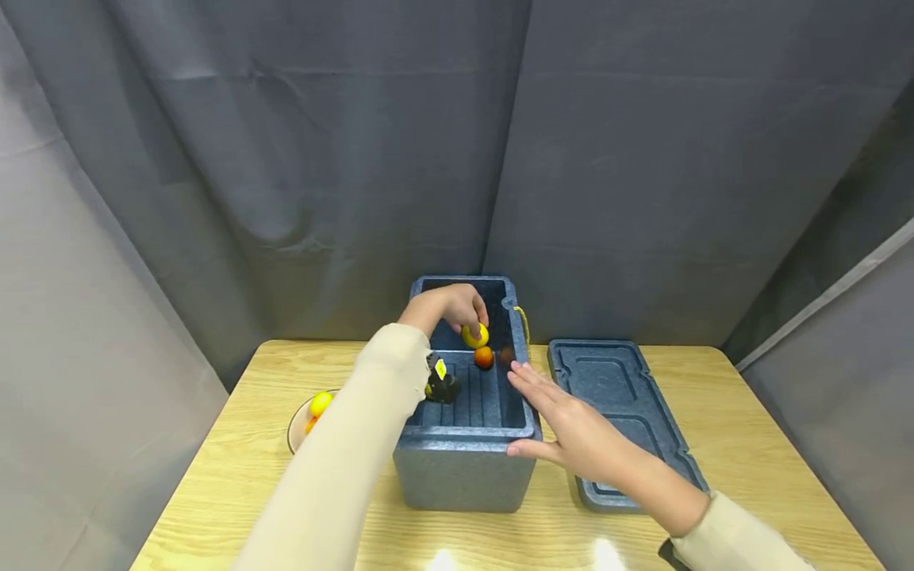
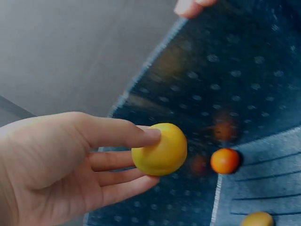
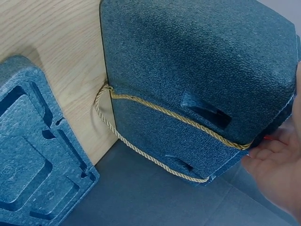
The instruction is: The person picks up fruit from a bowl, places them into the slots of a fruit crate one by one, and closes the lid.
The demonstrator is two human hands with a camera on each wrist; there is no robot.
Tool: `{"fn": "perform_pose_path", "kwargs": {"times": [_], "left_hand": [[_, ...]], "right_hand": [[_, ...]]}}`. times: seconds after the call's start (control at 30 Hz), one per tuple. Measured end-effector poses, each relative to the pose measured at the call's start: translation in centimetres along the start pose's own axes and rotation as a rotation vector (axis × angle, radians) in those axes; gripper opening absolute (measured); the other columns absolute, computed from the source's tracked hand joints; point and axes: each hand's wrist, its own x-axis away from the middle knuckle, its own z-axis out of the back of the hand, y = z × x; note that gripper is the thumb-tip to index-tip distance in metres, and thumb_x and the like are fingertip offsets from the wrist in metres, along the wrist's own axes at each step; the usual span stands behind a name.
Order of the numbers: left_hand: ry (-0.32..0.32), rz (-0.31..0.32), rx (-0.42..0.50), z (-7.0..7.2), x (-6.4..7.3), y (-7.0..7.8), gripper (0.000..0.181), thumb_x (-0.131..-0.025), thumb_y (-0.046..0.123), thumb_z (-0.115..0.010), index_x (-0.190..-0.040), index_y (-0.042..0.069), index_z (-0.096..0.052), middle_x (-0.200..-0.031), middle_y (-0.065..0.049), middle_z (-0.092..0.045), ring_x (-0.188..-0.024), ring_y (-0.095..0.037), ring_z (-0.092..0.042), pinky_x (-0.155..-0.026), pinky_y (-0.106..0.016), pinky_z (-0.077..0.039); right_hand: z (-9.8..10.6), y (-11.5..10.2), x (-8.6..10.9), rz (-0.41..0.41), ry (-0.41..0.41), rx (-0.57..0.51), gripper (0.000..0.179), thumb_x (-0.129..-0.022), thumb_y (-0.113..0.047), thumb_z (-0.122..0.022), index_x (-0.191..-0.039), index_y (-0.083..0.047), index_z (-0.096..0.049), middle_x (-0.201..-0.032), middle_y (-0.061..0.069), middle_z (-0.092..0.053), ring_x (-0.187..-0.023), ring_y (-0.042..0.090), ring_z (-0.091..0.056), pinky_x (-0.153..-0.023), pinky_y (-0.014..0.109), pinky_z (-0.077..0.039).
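Note:
My left hand (image 1: 460, 308) is inside the foam box (image 1: 464, 468), pinching a yellow lemon (image 2: 162, 149) between thumb and fingers over its far half. On the ribbed inner floor sits a small orange fruit (image 2: 225, 161), close by the lemon in the head view. Another yellowish fruit (image 2: 257, 220) shows at the bottom edge of the left wrist view. With fingers outstretched, my right hand (image 1: 571, 420) lies at the box's right rim, fingertips over the edge and thumb at the near corner. My left wrist and sleeve hide part of the box's left side.
The box's lid (image 1: 607, 381) lies on the table (image 1: 721, 412) to the right. A plate (image 1: 296, 428) with yellow and orange fruit stands left of the box, partly behind my left sleeve. A yellow cord (image 3: 174, 114) runs along the box's outer side. Grey curtains (image 1: 343, 159) hang behind.

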Motion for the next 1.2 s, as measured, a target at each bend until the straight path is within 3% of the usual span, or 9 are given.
{"fn": "perform_pose_path", "kwargs": {"times": [0.2,0.3,0.43,0.57,0.67,0.83,1.03,1.1,1.2], "left_hand": [[-0.023,0.042,0.047,-1.8,-0.9,-1.0,0.027,-0.089,0.01,-0.064,-0.115,0.001,-0.066,-0.116,-0.013,-0.066,-0.092,-0.018,-0.059,-0.096,-0.036,-0.053],[-0.027,0.06,0.052,-2.7,-1.3,-1.5,0.027,-0.089,0.011,-0.064,-0.113,0.001,-0.067,-0.108,-0.01,-0.067,-0.083,-0.015,-0.057,-0.092,-0.034,-0.055],[0.002,0.124,0.054,-3.6,-1.8,-2.2,0.02,-0.087,0.012,-0.067,-0.103,0.002,-0.07,-0.095,-0.006,-0.064,-0.071,-0.015,-0.05,-0.073,-0.027,-0.055],[0.052,0.214,0.0,-4.3,-2.1,-3.0,0.015,-0.087,0.015,-0.069,-0.098,0.005,-0.068,-0.094,-0.005,-0.062,-0.072,-0.016,-0.055,-0.054,-0.02,-0.048],[0.099,0.252,-0.065,-4.5,-2.2,-3.4,0.015,-0.086,0.017,-0.069,-0.095,0.005,-0.068,-0.091,-0.005,-0.061,-0.068,-0.016,-0.055,-0.051,-0.02,-0.044],[0.169,0.257,-0.127,-4.4,-2.2,-3.5,0.018,-0.085,0.016,-0.068,-0.096,0.002,-0.068,-0.091,-0.007,-0.06,-0.071,-0.018,-0.051,-0.059,-0.026,-0.044],[0.246,0.271,-0.138,-4.1,-2.1,-3.1,0.034,-0.087,0.015,-0.065,-0.117,-0.001,-0.062,-0.122,-0.013,-0.063,-0.1,-0.022,-0.057,-0.09,-0.035,-0.052],[0.245,0.274,-0.128,-3.8,-1.9,-2.7,0.04,-0.087,0.019,-0.065,-0.123,0.0,-0.06,-0.13,-0.014,-0.06,-0.11,-0.024,-0.058,-0.097,-0.039,-0.05],[0.185,0.25,-0.118,-2.9,-1.4,-2.0,0.041,-0.09,0.026,-0.064,-0.123,0.001,-0.06,-0.125,-0.013,-0.062,-0.1,-0.021,-0.06,-0.091,-0.036,-0.052]], "right_hand": [[0.0,-0.1,0.0,-0.002,0.002,0.001,0.087,-0.082,-0.058,-0.063,-0.149,-0.009,-0.035,-0.158,0.007,-0.029,-0.144,0.028,-0.034,-0.105,0.047,-0.044],[0.0,-0.2,0.0,-0.004,0.0,-0.004,0.087,-0.082,-0.057,-0.063,-0.149,-0.008,-0.035,-0.159,0.007,-0.029,-0.144,0.028,-0.033,-0.105,0.047,-0.044],[-0.1,-0.4,0.0,0.001,0.0,-0.02,0.087,-0.083,-0.055,-0.064,-0.149,-0.008,-0.034,-0.159,0.007,-0.028,-0.145,0.028,-0.032,-0.106,0.047,-0.043],[-0.4,-0.7,-0.1,0.006,-0.005,-0.037,0.087,-0.083,-0.056,-0.064,-0.149,-0.008,-0.034,-0.159,0.006,-0.027,-0.146,0.027,-0.03,-0.106,0.046,-0.043],[-0.5,-0.9,-0.1,0.005,-0.012,-0.044,0.087,-0.083,-0.056,-0.063,-0.15,-0.01,-0.033,-0.16,0.005,-0.026,-0.146,0.026,-0.03,-0.106,0.045,-0.043],[-0.5,-1.0,-0.2,0.005,-0.011,-0.044,0.087,-0.083,-0.055,-0.064,-0.149,-0.009,-0.033,-0.16,0.005,-0.027,-0.146,0.026,-0.03,-0.106,0.046,-0.043],[-0.6,-1.0,-0.4,0.016,-0.01,-0.034,0.087,-0.083,-0.055,-0.064,-0.149,-0.009,-0.033,-0.16,0.005,-0.027,-0.146,0.026,-0.03,-0.106,0.046,-0.044],[-0.6,-1.0,-0.3,0.01,-0.012,-0.036,0.087,-0.083,-0.055,-0.064,-0.149,-0.009,-0.033,-0.16,0.005,-0.026,-0.146,0.026,-0.03,-0.106,0.046,-0.043],[-0.6,-0.9,-0.2,-0.005,-0.016,-0.045,0.087,-0.083,-0.057,-0.063,-0.15,-0.01,-0.033,-0.16,0.004,-0.026,-0.146,0.026,-0.031,-0.106,0.046,-0.044]]}}
